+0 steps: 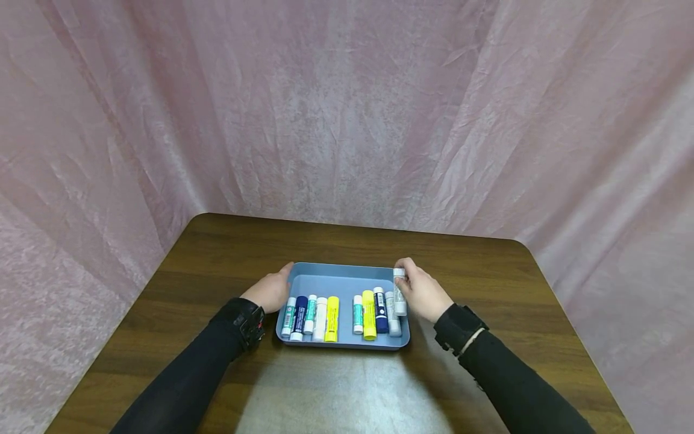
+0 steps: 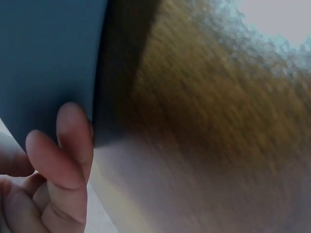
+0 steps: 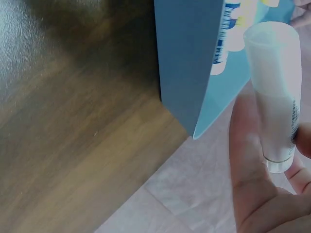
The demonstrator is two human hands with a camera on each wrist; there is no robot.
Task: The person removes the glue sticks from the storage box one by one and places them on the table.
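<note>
A blue tray (image 1: 325, 274) lies on the table with glue sticks in two groups along its near side. My left hand (image 1: 271, 290) grips the tray's left end, its curled fingertips (image 2: 74, 127) against the outer wall in the left wrist view. Over the tray's right end, my right hand (image 1: 425, 293) pinches a white glue stick (image 3: 278, 92) between thumb and fingers, held upright in the head view. Just left of it lie another white glue stick (image 1: 393, 316), a dark blue one (image 1: 380, 313), a yellow one (image 1: 368, 316) and a small white-and-green one (image 1: 358, 316).
The tray's left group has a yellow glue stick (image 1: 332, 319), a white one (image 1: 320, 321), a dark blue one (image 1: 299, 316) and white-and-green ones (image 1: 288, 318). A gap separates the groups. The wooden table (image 1: 347, 238) has a pink curtain (image 1: 336, 120) behind it.
</note>
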